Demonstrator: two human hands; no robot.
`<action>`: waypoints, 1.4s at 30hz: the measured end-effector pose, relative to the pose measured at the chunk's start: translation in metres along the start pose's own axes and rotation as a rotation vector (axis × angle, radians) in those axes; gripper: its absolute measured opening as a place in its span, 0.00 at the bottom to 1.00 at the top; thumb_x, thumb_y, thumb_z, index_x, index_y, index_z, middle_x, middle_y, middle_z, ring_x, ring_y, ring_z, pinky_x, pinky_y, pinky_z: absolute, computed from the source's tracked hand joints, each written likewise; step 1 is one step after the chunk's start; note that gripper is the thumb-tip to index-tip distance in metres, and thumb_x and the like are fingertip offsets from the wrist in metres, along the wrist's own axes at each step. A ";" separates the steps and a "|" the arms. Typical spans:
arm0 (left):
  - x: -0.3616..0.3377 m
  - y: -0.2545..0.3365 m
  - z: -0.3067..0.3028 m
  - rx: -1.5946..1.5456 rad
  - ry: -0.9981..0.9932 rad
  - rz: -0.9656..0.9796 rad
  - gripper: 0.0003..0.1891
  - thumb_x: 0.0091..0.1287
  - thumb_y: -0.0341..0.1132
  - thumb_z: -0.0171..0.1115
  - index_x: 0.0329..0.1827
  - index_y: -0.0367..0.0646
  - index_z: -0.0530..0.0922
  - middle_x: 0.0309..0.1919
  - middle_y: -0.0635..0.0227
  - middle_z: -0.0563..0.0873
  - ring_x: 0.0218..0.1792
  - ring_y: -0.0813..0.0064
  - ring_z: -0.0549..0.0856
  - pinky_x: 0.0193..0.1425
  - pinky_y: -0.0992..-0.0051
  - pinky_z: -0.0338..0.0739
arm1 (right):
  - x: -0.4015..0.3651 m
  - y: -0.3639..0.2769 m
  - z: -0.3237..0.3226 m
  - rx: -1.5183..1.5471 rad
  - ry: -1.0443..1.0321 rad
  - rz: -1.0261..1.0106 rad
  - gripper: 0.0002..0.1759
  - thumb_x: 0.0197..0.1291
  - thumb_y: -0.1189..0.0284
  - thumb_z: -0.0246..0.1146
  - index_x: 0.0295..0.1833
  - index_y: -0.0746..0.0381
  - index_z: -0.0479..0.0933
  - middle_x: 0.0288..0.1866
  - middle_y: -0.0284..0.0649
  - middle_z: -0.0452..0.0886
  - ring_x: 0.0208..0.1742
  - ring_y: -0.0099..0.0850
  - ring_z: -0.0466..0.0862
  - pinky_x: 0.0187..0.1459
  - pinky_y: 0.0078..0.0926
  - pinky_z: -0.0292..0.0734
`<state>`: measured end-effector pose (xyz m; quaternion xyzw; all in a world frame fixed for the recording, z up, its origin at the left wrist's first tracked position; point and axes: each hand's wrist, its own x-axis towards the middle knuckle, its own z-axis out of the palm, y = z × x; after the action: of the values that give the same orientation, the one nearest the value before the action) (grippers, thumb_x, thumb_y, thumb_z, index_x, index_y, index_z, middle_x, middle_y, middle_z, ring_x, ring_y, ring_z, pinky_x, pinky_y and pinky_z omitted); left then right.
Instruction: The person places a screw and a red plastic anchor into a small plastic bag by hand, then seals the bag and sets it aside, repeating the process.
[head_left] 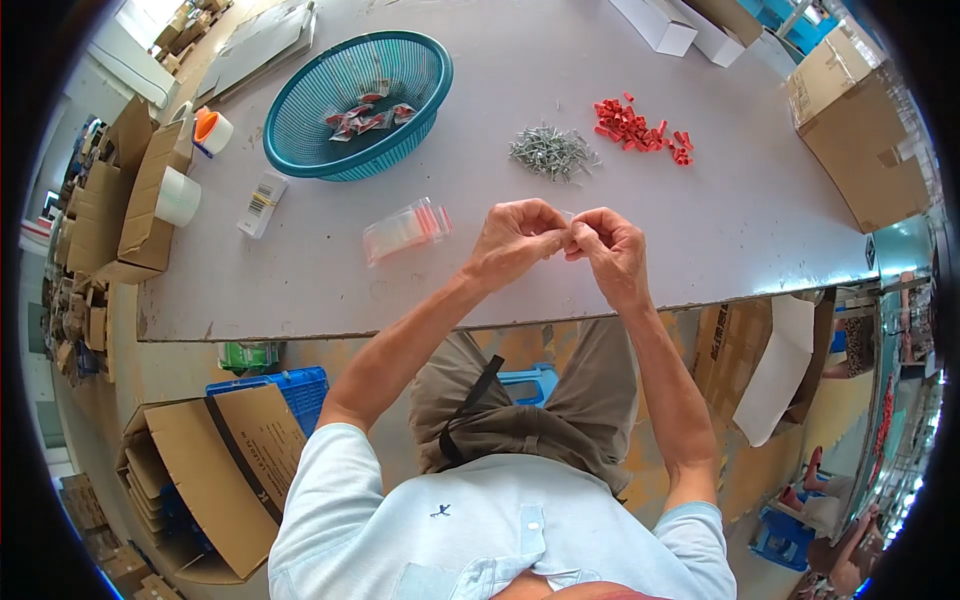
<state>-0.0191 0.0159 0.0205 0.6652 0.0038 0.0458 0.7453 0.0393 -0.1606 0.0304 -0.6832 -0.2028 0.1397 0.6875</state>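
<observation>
My left hand [518, 240] and my right hand [608, 250] meet over the table's front part, fingers pinched together. Between the fingertips is something small and clear, too small to make out. Just beyond them lies a pile of grey metal screws [553, 153], with a heap of red plastic pieces [632, 126] to its right. Left of my left hand is a stack of clear plastic bags [405, 232] with red edges. Farther back at the left, a teal basket [285, 158] holds several small filled packets [352, 122].
Labelled cards [262, 204] in a rubber band and tape rolls [178, 196] are on the left, by an open carton [145, 205]. A cardboard box [865, 140] stands at the right edge, white boxes [660, 25] at the back. Grey sheets [255, 50] lie back left.
</observation>
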 end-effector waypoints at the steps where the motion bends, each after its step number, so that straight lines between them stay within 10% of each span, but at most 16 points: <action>1: 0.000 0.000 0.000 0.002 0.010 -0.005 0.07 0.69 0.29 0.74 0.44 0.35 0.87 0.34 0.67 0.90 0.34 0.83 0.85 0.38 0.79 0.82 | -0.001 -0.001 0.001 -0.001 -0.001 0.000 0.08 0.73 0.76 0.63 0.45 0.70 0.84 0.34 0.37 0.89 0.35 0.22 0.89 0.38 0.23 0.88; 9: -0.002 -0.001 0.000 0.101 0.190 0.099 0.05 0.70 0.29 0.71 0.44 0.38 0.86 0.35 0.74 0.88 0.35 0.87 0.82 0.38 0.81 0.78 | -0.004 0.004 0.011 -0.614 0.150 -0.237 0.05 0.70 0.76 0.65 0.44 0.67 0.84 0.35 0.38 0.89 0.32 0.22 0.88 0.37 0.23 0.84; 22: -0.002 -0.003 0.006 0.244 0.211 0.193 0.03 0.69 0.25 0.73 0.42 0.36 0.86 0.41 0.70 0.87 0.40 0.82 0.87 0.42 0.77 0.83 | 0.003 0.001 0.016 -0.016 0.096 -0.009 0.08 0.72 0.75 0.64 0.44 0.71 0.84 0.35 0.38 0.89 0.35 0.22 0.89 0.39 0.23 0.90; 28: -0.002 -0.005 0.008 0.157 0.198 0.202 0.02 0.69 0.24 0.70 0.42 0.38 0.86 0.39 0.72 0.85 0.37 0.83 0.84 0.40 0.79 0.80 | 0.003 -0.004 0.016 -0.077 0.098 -0.072 0.05 0.69 0.77 0.65 0.43 0.69 0.83 0.33 0.38 0.88 0.33 0.22 0.88 0.37 0.24 0.88; 33: -0.002 -0.005 0.013 0.232 0.298 0.280 0.02 0.69 0.24 0.69 0.39 0.38 0.84 0.37 0.74 0.83 0.34 0.84 0.79 0.38 0.80 0.77 | 0.002 -0.003 0.023 -0.699 0.221 -0.430 0.03 0.60 0.80 0.67 0.38 0.64 0.79 0.30 0.42 0.83 0.27 0.33 0.85 0.31 0.34 0.80; 42: -0.007 -0.011 0.017 0.359 0.311 0.221 0.06 0.72 0.27 0.68 0.42 0.38 0.77 0.31 0.60 0.86 0.30 0.66 0.87 0.34 0.67 0.81 | -0.006 -0.003 0.027 -0.670 0.220 -0.415 0.03 0.63 0.78 0.68 0.38 0.64 0.80 0.31 0.40 0.84 0.27 0.30 0.85 0.32 0.30 0.80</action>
<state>-0.0244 -0.0028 0.0110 0.7681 0.0535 0.2272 0.5963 0.0208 -0.1399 0.0320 -0.8248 -0.2957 -0.1496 0.4581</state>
